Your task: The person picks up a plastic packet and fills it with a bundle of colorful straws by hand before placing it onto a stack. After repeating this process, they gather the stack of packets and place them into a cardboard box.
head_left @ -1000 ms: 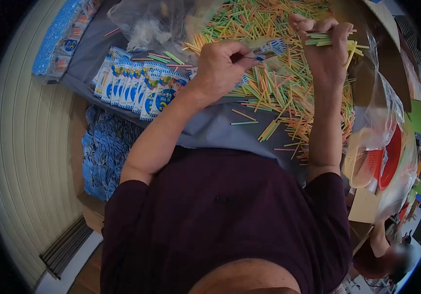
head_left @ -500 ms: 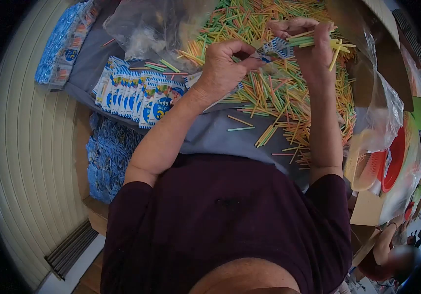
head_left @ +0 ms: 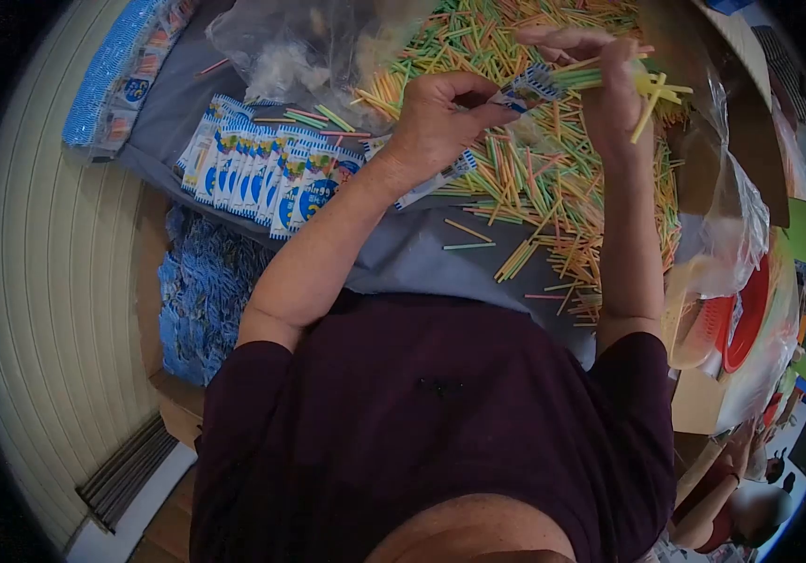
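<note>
since the earlier frame, the right hand [head_left: 617, 103] has neared the left hand [head_left: 433, 127]. over the stick pile [head_left: 534, 183], left pinches a packet [head_left: 534, 84]; right holds a stick bundle [head_left: 579, 77]. loose grip could spill crossed yellow sticks [head_left: 649, 111].

The far edge cut off the sticks [head_left: 527, 174]. At right, a person's head [head_left: 761, 512] was blurred. Print on the held packet [head_left: 534, 86] was illegible.

Probably a packing workshop: heaped coloured sticks [head_left: 532, 183], lined-up printed packets [head_left: 257, 174] (and another person [head_left: 724, 516], blurred, at the edge)
</note>
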The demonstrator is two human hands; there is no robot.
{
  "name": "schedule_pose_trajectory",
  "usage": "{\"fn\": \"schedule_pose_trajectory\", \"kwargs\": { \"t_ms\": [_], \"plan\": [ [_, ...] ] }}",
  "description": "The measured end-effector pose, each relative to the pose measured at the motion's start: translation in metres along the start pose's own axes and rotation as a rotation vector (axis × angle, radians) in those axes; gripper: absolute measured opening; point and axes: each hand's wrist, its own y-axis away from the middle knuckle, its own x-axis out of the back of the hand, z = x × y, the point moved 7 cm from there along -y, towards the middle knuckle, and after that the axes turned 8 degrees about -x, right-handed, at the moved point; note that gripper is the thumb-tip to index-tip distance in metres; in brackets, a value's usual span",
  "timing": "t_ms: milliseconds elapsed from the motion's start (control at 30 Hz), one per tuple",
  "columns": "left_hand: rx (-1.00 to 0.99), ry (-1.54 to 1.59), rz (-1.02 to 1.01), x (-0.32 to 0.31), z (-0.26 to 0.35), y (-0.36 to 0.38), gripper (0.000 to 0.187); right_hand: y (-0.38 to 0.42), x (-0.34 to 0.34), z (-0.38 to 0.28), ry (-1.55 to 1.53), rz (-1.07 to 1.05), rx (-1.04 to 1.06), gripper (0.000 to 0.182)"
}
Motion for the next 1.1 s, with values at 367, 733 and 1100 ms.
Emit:
{"fn": "schedule_pose_trajectory", "kwargs": {
  "t_ms": [367, 733, 1100],
  "plan": [
    [-0.086, -0.058, -0.018, -0.008, -0.001, -0.013, 0.021, -0.007, -0.01, 0.013, 0.527, -0.036, -0.146, 0.065],
    [-0.202, -0.082, -0.076, -0.033, 0.005, -0.032, 0.023, -0.011, 0.01, 0.049, 0.1, -0.089, -0.334, 0.086],
    [-0.126, -0.053, -0.023, 0.006, 0.002, -0.02, 0.023, 0.04, 0.127, 0.091, 1.176, 0.174, -0.451, 0.063]
  ]
}}
